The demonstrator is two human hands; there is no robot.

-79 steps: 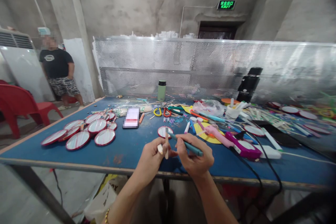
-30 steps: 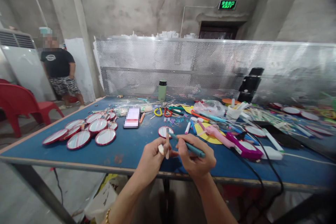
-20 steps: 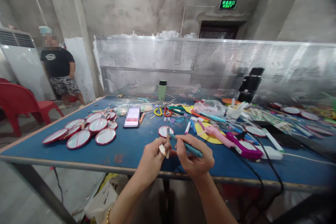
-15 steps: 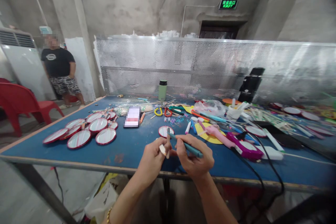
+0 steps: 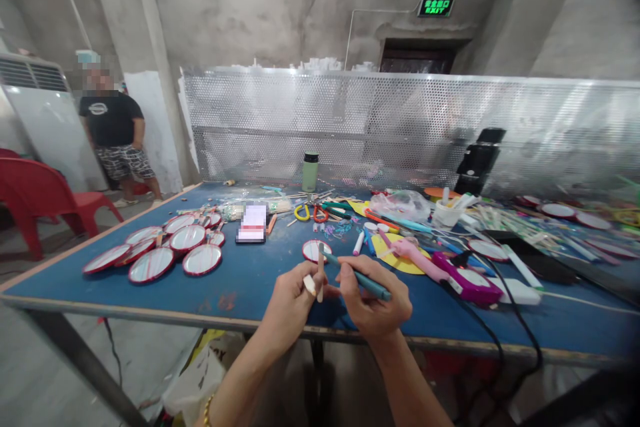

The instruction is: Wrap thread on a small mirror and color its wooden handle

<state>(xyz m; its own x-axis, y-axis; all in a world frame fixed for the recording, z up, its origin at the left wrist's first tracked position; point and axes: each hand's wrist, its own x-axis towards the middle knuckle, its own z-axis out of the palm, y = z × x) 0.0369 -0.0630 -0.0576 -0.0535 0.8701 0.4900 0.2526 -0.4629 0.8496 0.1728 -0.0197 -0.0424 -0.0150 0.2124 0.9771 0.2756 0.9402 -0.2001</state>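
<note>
My left hand [image 5: 289, 299] is closed on a flat wooden craft stick [image 5: 321, 283], held upright above the table's near edge. The stick's upper end looks grey-green. A short whitish piece [image 5: 310, 285] also pokes out between the left fingers; its kind is unclear. In my right hand [image 5: 383, 303] is a teal marker pen [image 5: 367, 282], gripped like a pencil, its tip pointing left at the upper part of the stick. Whether the tip touches the wood I cannot tell. Just behind both hands lies a small round red-rimmed disc [image 5: 314, 250] with a pale, shiny face.
Several similar discs [image 5: 187, 238] are piled at left on the blue table [image 5: 260, 293], near a phone [image 5: 251, 223]. A green bottle [image 5: 309, 172] stands behind. At right are a pink glue gun [image 5: 417, 259], a purple device [image 5: 467, 280], cables and markers. A person [image 5: 113, 120] stands far left.
My right hand and the marker have shifted slightly to the right. The left hand and the stick stay nearly in place.
</note>
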